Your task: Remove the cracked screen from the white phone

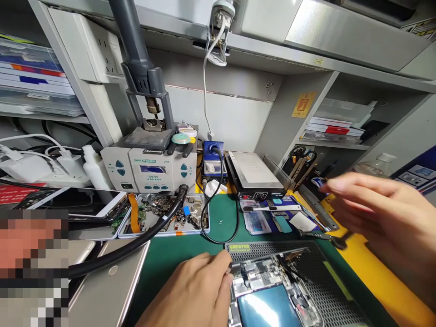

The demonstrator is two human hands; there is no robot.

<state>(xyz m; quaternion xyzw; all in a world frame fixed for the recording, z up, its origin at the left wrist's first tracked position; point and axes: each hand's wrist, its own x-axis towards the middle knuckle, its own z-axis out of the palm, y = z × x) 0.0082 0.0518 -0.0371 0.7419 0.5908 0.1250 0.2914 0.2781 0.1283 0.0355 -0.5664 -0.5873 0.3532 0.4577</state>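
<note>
My left hand grips the upper left edge of an opened phone, its fingers closed around the rim. Inside the phone show a shiny dark blue battery, metal shields and flex cables. The phone lies on a black perforated pad; its lower part runs out of view. At the right my right hand is raised over the yellow desk edge, fingers stretched out to the left, a little blurred, with nothing visible in them. Below its fingertips lies a dark, blurred tool.
A hot-air station stands behind a tray of small boards. Its black hose crosses the left side. A heating plate, a brush and tools lie at the back right. Phones lie at left.
</note>
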